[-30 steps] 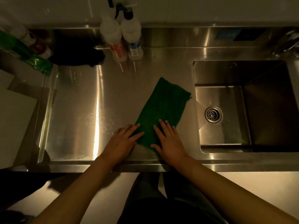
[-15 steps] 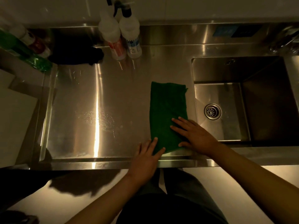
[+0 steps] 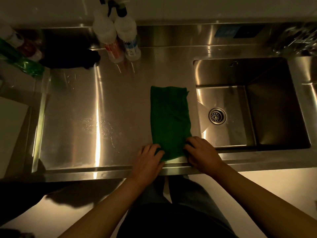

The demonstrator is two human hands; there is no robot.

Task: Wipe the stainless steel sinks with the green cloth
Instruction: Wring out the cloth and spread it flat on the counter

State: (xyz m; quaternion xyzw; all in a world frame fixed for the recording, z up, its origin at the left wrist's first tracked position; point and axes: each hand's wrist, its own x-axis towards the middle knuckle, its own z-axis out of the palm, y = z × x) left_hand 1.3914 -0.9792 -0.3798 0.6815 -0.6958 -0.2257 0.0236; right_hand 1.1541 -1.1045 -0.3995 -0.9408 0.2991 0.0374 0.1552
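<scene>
**Both hands close on the near end of the cloth**

Since half a second ago, both hands have gone from flat, spread fingers to curled ones, and the right hand has slid off the cloth's top to its near right corner. The cloth itself has barely shifted.

The stainless steel counter (image 3: pixel 72 134) runs the width of the view, with a shallow drainboard on the left and the sink (image 3: pixel 274 103) sunk into it on the right. The green cloth (image 3: pixel 169 117) lies flat on the counter just left of the sink's rim, a long strip running from far to near, its near end at the counter's front edge.

The left hand (image 3: pixel 149 158) sits at the cloth's near left corner, fingers bent onto the edge and the thumb lying on the fabric. The right hand (image 3: pixel 202 153) sits at the near right corner, fingers curled in over the edge of the cloth. Both forearms reach in from the near side.

A black cloth (image 3: pixel 68 54) is bunched at the far left of the counter, beside a green bottle (image 3: pixel 22 64) lying on its side. Two white spray bottles (image 3: pixel 109 36) stand together against the far wall. A blurred tap (image 3: pixel 295 40) shows at the far right. A patch of droplets (image 3: pixel 97 126) glints on the drainboard, well left of the cloth. The round drain (image 3: pixel 217 116) sits in the sink floor.
</scene>
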